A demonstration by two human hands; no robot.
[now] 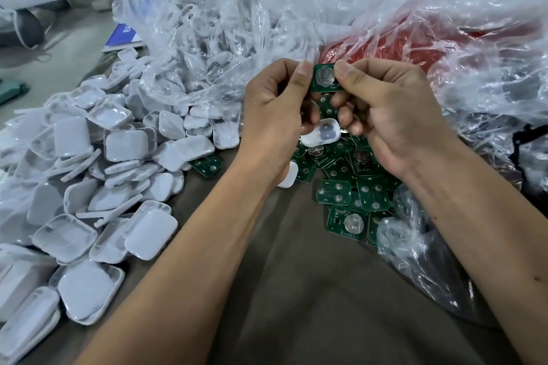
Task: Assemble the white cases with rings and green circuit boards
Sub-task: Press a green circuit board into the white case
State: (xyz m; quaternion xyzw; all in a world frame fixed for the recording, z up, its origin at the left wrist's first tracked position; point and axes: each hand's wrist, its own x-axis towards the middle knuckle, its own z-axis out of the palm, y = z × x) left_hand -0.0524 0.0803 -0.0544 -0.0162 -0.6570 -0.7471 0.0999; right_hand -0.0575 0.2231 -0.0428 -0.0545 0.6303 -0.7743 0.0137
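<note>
- Left hand [277, 109]: raised above the worktop [296, 290], thumb and forefinger pinching the left edge of a green circuit board [324, 80]; the lower fingers curl under and appear to hold a white case half [321, 133], though the contact there is partly hidden.
- Right hand [388, 115]: thumb and forefinger pinching the right edge of the same green circuit board, the other fingers curled in below it.
- Green circuit board: held upright between the two hands, round silver disc facing the camera, directly above the white case half.
- White case half: open side up, a grey round part visible inside; whether that is the ring cannot be told.
- Loose circuit boards [350, 187]: heaped on the worktop beneath the hands, some face up, some face down.
- Pile of white cases [98, 163]: spread at left, spilling from a clear plastic bag [189, 27].
- Red-tinted bag [415, 38]: behind the right hand, contents unclear.
- Risk, orientation: the board could go into the case the wrong way round, since both faces turn up in the heap.
- Risk, drop: the case half looks only lightly held by the curled fingers; pressing the board down could knock it into the heap below.
- Risk, seating: a tilted board may jam on the case rim or shift the grey part.
</note>
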